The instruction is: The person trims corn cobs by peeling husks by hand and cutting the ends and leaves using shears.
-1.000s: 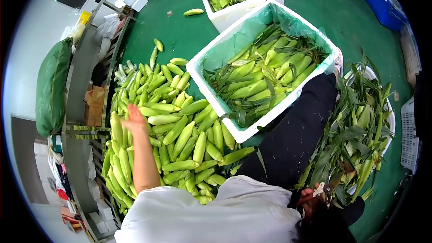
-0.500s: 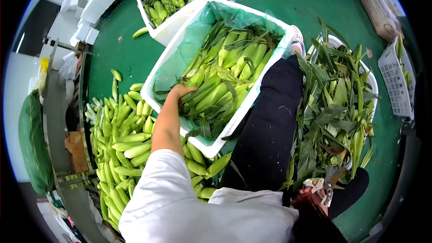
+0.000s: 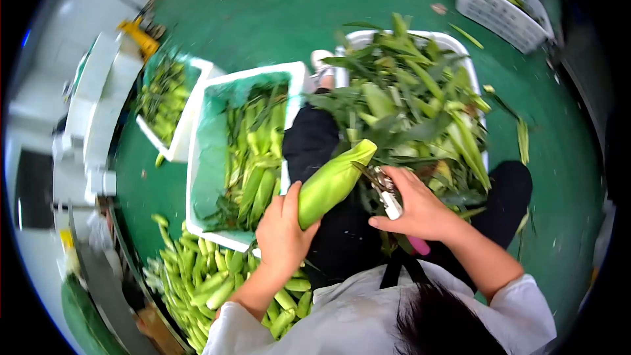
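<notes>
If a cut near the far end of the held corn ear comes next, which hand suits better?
Likely the right: the right hand holds the clippers, their working end close to the corn ear. The left hand is taken up gripping the ear's near end.

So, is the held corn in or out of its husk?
In: the corn in the left hand is wrapped in green husk, and no kernels show.

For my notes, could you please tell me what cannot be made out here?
In the head view:
Held corn: lower end covered by left hand.
Metal tool: partly covered by right hand.
White tub: floor buried under husks.
Green sack: cut off by lower edge.
</notes>
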The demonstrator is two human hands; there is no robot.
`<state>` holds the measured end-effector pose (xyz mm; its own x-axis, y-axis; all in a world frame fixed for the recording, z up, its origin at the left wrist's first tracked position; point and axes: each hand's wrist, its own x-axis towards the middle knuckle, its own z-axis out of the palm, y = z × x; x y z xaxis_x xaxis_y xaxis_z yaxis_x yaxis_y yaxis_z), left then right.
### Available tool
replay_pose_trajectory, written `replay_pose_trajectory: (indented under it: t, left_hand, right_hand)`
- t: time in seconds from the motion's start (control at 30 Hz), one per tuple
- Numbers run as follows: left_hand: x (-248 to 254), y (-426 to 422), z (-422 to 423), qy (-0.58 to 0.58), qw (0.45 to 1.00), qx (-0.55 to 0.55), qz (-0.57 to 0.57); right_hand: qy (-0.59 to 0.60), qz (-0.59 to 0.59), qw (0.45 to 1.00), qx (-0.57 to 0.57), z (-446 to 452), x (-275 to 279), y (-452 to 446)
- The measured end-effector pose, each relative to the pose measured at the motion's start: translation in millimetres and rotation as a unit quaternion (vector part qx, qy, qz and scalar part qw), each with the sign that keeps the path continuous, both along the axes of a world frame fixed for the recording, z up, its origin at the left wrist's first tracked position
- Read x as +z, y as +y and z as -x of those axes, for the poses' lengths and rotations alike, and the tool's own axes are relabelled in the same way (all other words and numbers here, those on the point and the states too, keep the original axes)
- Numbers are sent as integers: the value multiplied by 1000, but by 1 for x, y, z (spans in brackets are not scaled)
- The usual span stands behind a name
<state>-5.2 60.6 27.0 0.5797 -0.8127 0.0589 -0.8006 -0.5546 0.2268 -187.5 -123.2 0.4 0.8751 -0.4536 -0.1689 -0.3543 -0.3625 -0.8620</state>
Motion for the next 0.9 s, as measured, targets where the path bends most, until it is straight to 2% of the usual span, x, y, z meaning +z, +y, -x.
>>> replay_pose_trajectory:
  t: [0.13,0.17,0.2,0.23,0.27,0.3,0.33,0.4,0.47,0.5,0.53,0.6,0.63,0.67,0.73,0.77,0.8,0.83,0.87,0.9]
  left_hand:
    - [-7,-29,34,-3,997,-74,33]
    - [-7,-37,36,22,995,-93,20]
    - [-6,-45,36,45,993,-108,8]
    - [-6,-52,34,84,988,-133,0]
    - [-3,-59,32,112,982,-151,-18]
    - [2,-65,28,137,976,-164,-34]
    - [5,-69,23,160,970,-175,-51]
    - [13,-76,12,74,964,-244,-72]
    - [32,-93,3,-5,937,-336,-96]
    - [41,-105,3,-30,921,-385,-62]
    - [55,-119,11,-20,908,-410,-87]
    - [70,-143,21,-39,869,-491,-36]
    - [73,-146,25,-94,864,-494,12]
    - [75,-151,29,-148,853,-496,61]
    - [55,-136,31,-146,905,-363,169]
    - [32,-126,38,49,921,-282,264]
    - [8,-119,50,241,887,-189,347]
    - [-9,-118,64,446,813,-126,352]
    - [-21,-117,77,628,697,-53,341]
    - [-27,-119,81,712,622,3,325]
  right_hand:
    - [-35,17,998,-54,37,-16,-25]
    - [-2,-55,995,-88,48,-9,-28]
    - [-19,-52,995,-88,61,-21,-30]
    - [-5,-211,972,-101,76,-27,-30]
    - [5,-361,926,-107,88,-30,-32]
    - [21,-365,926,-91,99,-23,-32]
    - [41,-420,900,-110,111,-12,-34]
    - [0,-376,901,-217,135,-1,-39]
    - [-31,-293,924,-246,149,31,-54]
    - [-73,-214,954,-198,148,31,-60]
    - [-74,-122,979,-145,138,44,-64]
    - [-59,-71,996,-7,119,31,-70]
    - [-54,-200,978,-24,111,22,-64]
    - [-113,-226,967,-40,106,8,-57]
    - [-183,-219,945,-158,104,-9,-38]
    - [-183,-185,948,-183,102,-12,-29]
    - [-185,-153,948,-208,98,-15,-20]
    - [-157,-139,951,-227,93,-13,-11]
    - [-150,-117,957,-219,88,-17,-3]
    - [-151,-130,959,-204,86,-14,3]
